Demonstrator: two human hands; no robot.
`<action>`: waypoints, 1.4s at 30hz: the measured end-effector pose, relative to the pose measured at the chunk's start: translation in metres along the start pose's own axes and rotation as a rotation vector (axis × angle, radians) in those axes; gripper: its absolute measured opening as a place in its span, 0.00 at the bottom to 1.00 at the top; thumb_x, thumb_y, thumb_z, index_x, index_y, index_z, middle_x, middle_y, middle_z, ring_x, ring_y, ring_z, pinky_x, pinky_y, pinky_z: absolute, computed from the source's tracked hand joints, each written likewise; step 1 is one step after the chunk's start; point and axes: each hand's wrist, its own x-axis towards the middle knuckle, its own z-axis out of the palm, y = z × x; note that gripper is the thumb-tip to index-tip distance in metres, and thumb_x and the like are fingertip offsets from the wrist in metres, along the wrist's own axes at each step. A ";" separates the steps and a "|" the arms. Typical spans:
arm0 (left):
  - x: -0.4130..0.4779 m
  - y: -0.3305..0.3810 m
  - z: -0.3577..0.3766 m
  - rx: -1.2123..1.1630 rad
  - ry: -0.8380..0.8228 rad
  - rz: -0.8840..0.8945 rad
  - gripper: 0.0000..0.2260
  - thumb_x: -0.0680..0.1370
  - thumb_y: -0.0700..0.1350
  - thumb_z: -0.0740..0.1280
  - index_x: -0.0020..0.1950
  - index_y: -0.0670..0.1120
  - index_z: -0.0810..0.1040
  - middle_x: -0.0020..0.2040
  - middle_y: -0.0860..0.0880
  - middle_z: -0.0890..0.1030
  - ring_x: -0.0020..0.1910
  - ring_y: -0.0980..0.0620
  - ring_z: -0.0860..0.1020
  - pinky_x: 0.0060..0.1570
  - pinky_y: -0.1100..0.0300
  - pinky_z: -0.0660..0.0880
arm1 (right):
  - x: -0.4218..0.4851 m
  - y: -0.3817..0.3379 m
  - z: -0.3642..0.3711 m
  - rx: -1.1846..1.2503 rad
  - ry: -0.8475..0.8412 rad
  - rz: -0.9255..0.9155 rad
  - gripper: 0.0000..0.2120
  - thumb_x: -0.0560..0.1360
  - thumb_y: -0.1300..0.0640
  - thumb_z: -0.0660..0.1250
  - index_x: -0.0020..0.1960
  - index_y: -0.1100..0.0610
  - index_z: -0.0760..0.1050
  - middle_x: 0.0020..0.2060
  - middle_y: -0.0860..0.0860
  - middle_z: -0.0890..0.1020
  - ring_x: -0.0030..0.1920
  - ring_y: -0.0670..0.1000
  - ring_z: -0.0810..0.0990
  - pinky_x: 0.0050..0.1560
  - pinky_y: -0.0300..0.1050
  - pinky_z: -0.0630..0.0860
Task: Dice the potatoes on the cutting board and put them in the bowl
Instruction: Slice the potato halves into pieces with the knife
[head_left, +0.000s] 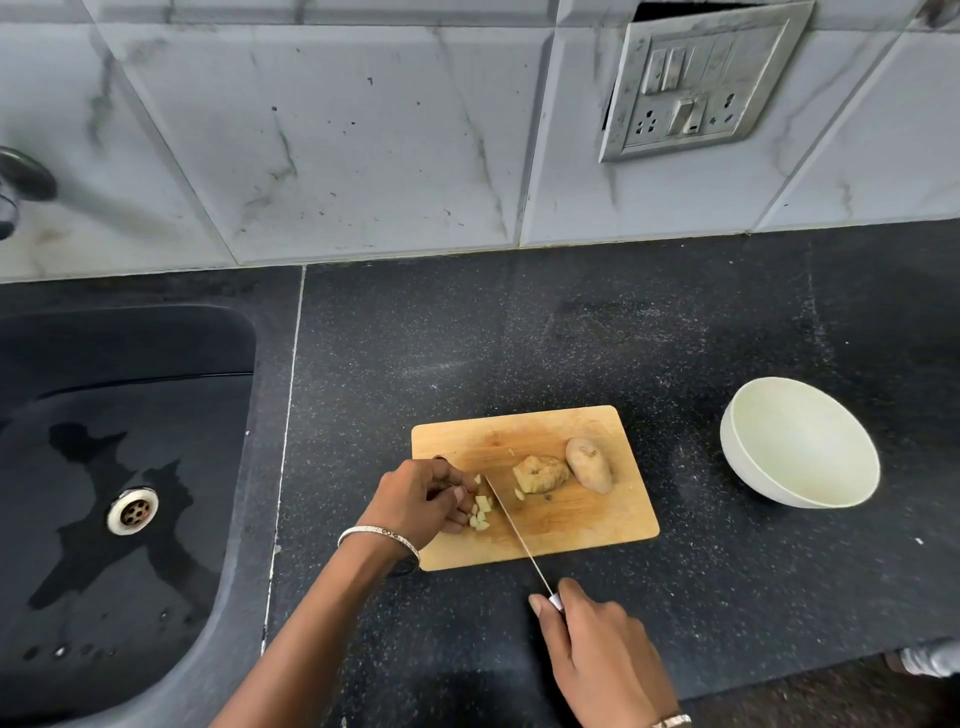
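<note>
A wooden cutting board (571, 525) lies on the black counter. On its right part sit a whole unpeeled potato (589, 464) and a cut potato chunk (537, 474) beside it. Small pale potato pieces (480, 512) lie at the board's left side, pinned under the fingertips of my left hand (426, 496). My right hand (597, 654) grips the handle of a thin knife (514, 532), whose blade runs diagonally across the board with its tip right next to the pieces. An empty white bowl (743, 452) stands to the right of the board.
A dark sink (104, 467) with a metal drain and water patches fills the left. A tap (21, 187) juts out at the upper left. The tiled wall behind carries a switch-and-socket plate (696, 83). The counter's front edge runs at the lower right.
</note>
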 end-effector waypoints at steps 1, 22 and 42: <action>0.000 0.000 -0.001 0.001 0.000 0.000 0.08 0.78 0.32 0.64 0.49 0.40 0.81 0.40 0.41 0.84 0.37 0.49 0.83 0.42 0.56 0.82 | -0.002 0.001 0.001 0.023 -0.014 0.001 0.19 0.78 0.35 0.43 0.48 0.48 0.63 0.41 0.49 0.79 0.49 0.55 0.81 0.41 0.49 0.73; 0.021 0.021 0.054 0.614 0.241 0.423 0.16 0.66 0.53 0.76 0.49 0.54 0.75 0.46 0.58 0.80 0.48 0.53 0.72 0.47 0.58 0.70 | 0.004 0.036 -0.009 0.228 0.373 0.045 0.21 0.76 0.35 0.47 0.39 0.50 0.63 0.27 0.50 0.75 0.33 0.53 0.78 0.34 0.51 0.70; 0.035 0.002 0.043 0.526 0.210 0.472 0.13 0.66 0.58 0.74 0.46 0.58 0.74 0.40 0.64 0.78 0.45 0.59 0.71 0.47 0.52 0.74 | 0.006 0.033 -0.005 0.240 0.333 0.017 0.22 0.77 0.35 0.47 0.39 0.51 0.65 0.27 0.51 0.75 0.28 0.49 0.75 0.28 0.42 0.65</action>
